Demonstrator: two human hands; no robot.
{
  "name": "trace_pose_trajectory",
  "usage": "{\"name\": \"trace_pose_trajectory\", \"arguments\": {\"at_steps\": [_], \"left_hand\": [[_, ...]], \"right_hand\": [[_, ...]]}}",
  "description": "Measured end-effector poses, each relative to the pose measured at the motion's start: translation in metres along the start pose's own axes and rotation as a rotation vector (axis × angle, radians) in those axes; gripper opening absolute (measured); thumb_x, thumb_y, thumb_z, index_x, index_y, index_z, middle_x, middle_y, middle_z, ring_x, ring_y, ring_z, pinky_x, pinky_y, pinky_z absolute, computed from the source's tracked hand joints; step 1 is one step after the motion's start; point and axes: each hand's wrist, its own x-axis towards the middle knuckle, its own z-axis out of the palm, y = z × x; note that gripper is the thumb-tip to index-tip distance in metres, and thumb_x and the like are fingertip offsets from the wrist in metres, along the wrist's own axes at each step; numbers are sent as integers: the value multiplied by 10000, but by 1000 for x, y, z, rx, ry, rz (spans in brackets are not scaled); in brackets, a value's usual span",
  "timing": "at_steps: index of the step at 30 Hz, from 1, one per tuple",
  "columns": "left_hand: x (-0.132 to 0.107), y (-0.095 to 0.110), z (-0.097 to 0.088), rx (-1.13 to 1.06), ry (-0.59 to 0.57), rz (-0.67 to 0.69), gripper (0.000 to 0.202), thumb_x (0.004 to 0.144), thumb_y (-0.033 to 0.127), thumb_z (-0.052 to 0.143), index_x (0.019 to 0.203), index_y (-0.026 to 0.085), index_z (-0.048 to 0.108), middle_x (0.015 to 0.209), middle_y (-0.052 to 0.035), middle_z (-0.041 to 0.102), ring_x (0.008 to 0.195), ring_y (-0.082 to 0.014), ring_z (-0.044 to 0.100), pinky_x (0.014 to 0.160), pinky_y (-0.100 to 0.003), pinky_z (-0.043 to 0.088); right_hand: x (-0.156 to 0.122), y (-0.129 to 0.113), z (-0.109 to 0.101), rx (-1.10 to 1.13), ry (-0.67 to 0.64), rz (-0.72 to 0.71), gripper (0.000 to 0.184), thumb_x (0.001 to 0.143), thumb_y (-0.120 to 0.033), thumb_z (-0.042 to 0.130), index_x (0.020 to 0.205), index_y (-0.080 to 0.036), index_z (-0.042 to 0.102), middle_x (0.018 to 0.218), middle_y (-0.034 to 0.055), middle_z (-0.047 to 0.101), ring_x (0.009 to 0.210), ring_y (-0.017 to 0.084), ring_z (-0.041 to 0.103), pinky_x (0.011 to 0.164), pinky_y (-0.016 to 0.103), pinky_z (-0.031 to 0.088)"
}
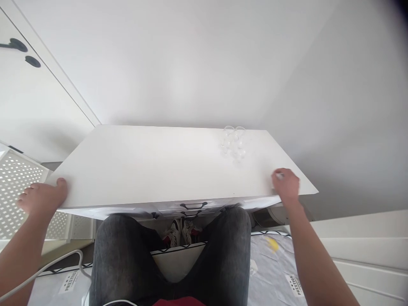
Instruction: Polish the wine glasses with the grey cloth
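Observation:
A white cabinet top (165, 165) lies in front of me against a white wall. My left hand (43, 199) grips its left front corner, thumb on top and fingers spread down the side. My right hand (286, 185) rests on the right front edge, fingers curled over something small and pale that I cannot make out. Clear glasses (233, 142) stand together at the back right of the top, well beyond my right hand. Below the front edge, dark drawer handles (193, 207) show between my knees.
A white perforated basket (19, 187) stands at the left. A white door with dark handles (22, 49) is at the upper left. A white cable (54, 265) runs over plastic-wrapped sheets (277, 272) on the floor. Shoes (181, 231) lie under the cabinet.

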Motion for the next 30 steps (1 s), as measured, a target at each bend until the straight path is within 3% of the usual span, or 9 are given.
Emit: {"name": "trace_pose_trajectory", "arguments": {"at_steps": [4, 7, 10, 14, 17, 21, 25, 27, 30], "left_hand": [[-4, 2, -2, -22, -8, -124, 1017, 945, 568, 429, 1583, -208, 277, 1619, -438, 390, 1540, -547, 388, 1230, -630, 331], [-11, 5, -3, -66, 50, -75, 986, 955, 562, 425, 1590, -182, 304, 1634, -436, 358, 1551, -557, 343, 1236, -647, 300], [-19, 4, -1, -134, 165, -25, 908, 952, 600, 425, 1563, -71, 445, 1628, -379, 365, 1523, -552, 334, 1219, -659, 302], [-33, 7, -2, -173, 354, 194, 803, 979, 620, 375, 1487, 32, 575, 1628, -278, 357, 1497, -503, 344, 1227, -652, 283], [-47, 30, -3, -146, 445, 423, 726, 1034, 591, 324, 1411, 60, 644, 1626, -257, 381, 1514, -466, 348, 1226, -636, 289], [-85, 116, 17, -260, 365, 837, 536, 1074, 497, 399, 1203, 103, 739, 1457, -230, 556, 1448, -365, 476, 1265, -552, 303], [-147, 246, 58, -341, -38, 1266, 464, 1064, 544, 465, 1075, 211, 788, 1431, -182, 630, 1402, -347, 543, 1245, -541, 378], [-177, 310, 75, -324, -186, 1365, 466, 1063, 560, 487, 1172, 216, 782, 1546, -183, 568, 1466, -353, 505, 1268, -556, 365], [-207, 385, 88, -251, -312, 1413, 626, 1031, 622, 539, 1514, 231, 610, 1727, -201, 365, 1583, -400, 377, 1300, -596, 315]], "right_hand": [[3, -51, 47, 262, -276, -153, 413, 804, -569, 794, 1085, -268, 754, 1318, 81, 717, 1227, 299, 662, 1141, 469, 495], [12, -68, 67, 252, -333, -122, 538, 764, -677, 796, 1092, -255, 737, 1384, 90, 694, 1267, 319, 634, 1113, 474, 492], [20, -72, 77, 158, -320, -100, 484, 780, -669, 778, 1016, -251, 722, 1321, 77, 715, 1231, 323, 644, 1086, 491, 489], [21, -71, 82, 73, -329, -148, 358, 891, -613, 697, 974, -271, 763, 1401, 74, 665, 1326, 345, 604, 1078, 526, 498], [21, -69, 84, 84, -341, -242, 305, 947, -584, 653, 1009, -321, 795, 1514, 28, 626, 1453, 345, 523, 1141, 548, 477], [24, -67, 86, 22, -361, -430, 368, 1007, -548, 591, 1260, -372, 792, 1640, -4, 560, 1473, 361, 519, 1226, 599, 404], [25, -70, 84, -75, -397, -515, 481, 1050, -544, 526, 1440, -344, 723, 1668, -1, 539, 1495, 359, 528, 1255, 585, 401], [24, -72, 82, -100, -419, -526, 500, 1057, -538, 517, 1479, -339, 696, 1650, -5, 559, 1515, 346, 525, 1272, 570, 404], [23, -75, 81, -129, -424, -539, 485, 1061, -524, 516, 1462, -332, 710, 1622, -7, 590, 1534, 325, 520, 1287, 545, 408]]}}
